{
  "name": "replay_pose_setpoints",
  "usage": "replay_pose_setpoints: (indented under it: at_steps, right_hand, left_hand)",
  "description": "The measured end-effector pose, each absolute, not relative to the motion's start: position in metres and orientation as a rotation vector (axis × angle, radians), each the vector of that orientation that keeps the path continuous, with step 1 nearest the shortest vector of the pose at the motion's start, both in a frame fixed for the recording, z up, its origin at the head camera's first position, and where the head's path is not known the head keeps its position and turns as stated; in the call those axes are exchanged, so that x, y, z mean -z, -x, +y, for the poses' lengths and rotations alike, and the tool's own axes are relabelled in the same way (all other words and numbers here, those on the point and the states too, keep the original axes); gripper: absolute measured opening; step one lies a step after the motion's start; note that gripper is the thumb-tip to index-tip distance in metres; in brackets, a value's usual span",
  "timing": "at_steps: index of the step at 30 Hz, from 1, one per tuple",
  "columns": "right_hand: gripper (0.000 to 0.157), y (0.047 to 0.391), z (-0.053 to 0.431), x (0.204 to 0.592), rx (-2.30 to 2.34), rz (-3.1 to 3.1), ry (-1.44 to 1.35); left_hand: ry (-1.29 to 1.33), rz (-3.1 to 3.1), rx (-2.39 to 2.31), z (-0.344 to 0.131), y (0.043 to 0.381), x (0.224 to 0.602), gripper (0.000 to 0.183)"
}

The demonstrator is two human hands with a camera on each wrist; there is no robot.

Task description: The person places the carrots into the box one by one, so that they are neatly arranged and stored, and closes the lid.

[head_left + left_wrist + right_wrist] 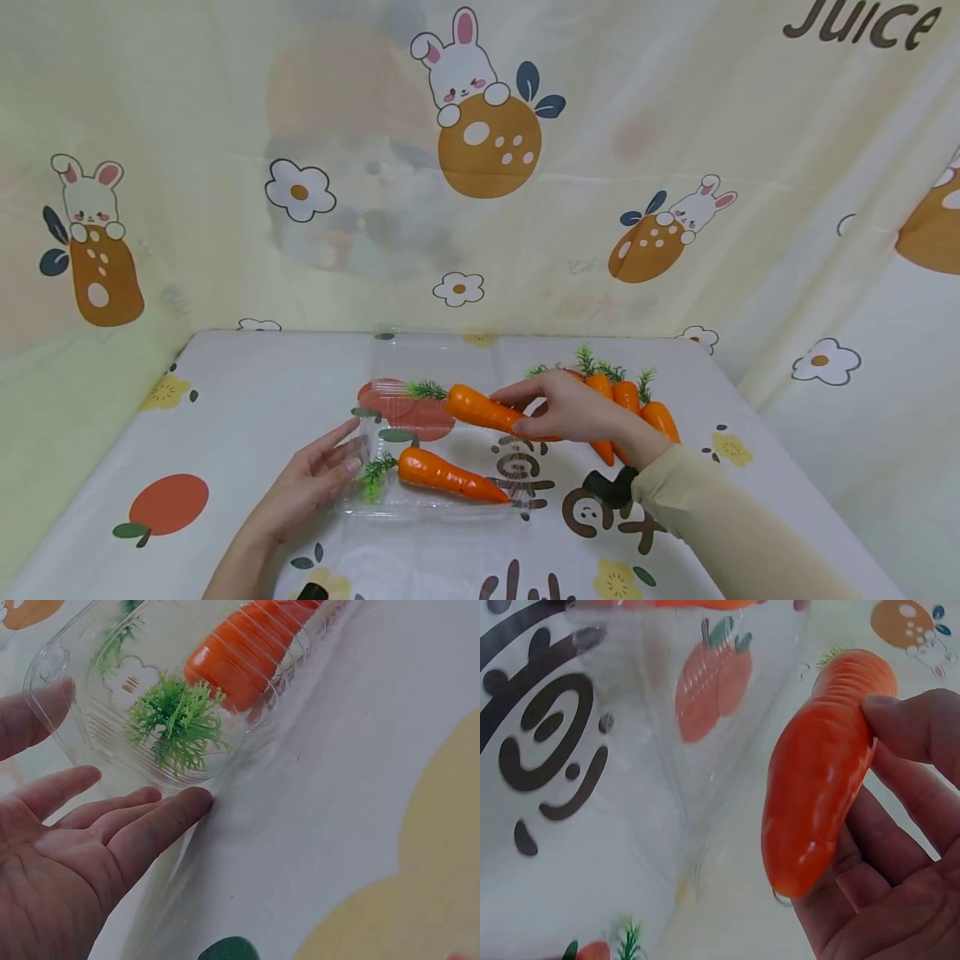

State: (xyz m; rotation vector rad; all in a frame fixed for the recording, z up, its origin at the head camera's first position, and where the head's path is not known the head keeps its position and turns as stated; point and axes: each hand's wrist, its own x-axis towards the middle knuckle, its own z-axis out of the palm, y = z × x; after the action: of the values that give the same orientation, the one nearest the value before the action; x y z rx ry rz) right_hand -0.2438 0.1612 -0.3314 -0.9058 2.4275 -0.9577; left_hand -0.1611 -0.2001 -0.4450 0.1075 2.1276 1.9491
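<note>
A clear plastic box point(472, 510) lies on the table, with one toy carrot point(442, 475) along its front side, green leaves point(176, 727) to the left. Over the back half of the box, my right hand point(562, 406) holds a second toy carrot point(480, 408) between thumb and fingers. This carrot's leafy top points left, and its narrow end point(802, 877) shows in the right wrist view. My left hand point(315, 471) is at the left end of the box, fingers extended, fingertips point(199, 799) right at its rim.
Several more toy carrots point(626, 396) with green tops lie together at the back right, partly hidden by my right hand and forearm. A printed cloth point(247, 400) covers the table, and a patterned curtain point(360, 275) hangs behind it.
</note>
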Motion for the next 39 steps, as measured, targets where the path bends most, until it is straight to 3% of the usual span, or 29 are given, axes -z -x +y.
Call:
replay_pose_setpoints:
  at_steps: [14,29,39]
  right_hand:
    - [0.04,0.25,0.114,0.351,0.751,2.381,1.044]
    - [0.041,0.256,0.095,0.368,0.626,2.397,0.925]
    - [0.051,0.252,0.084,0.379,0.563,2.383,0.866]
  left_hand:
    - [-0.12,2.091,-1.969,-0.2,0.162,0.445,0.07]
    - [-0.12,2.105,-1.967,-0.202,0.162,0.446,0.07]
    - [-0.153,2.086,-1.971,-0.202,0.162,0.445,0.07]
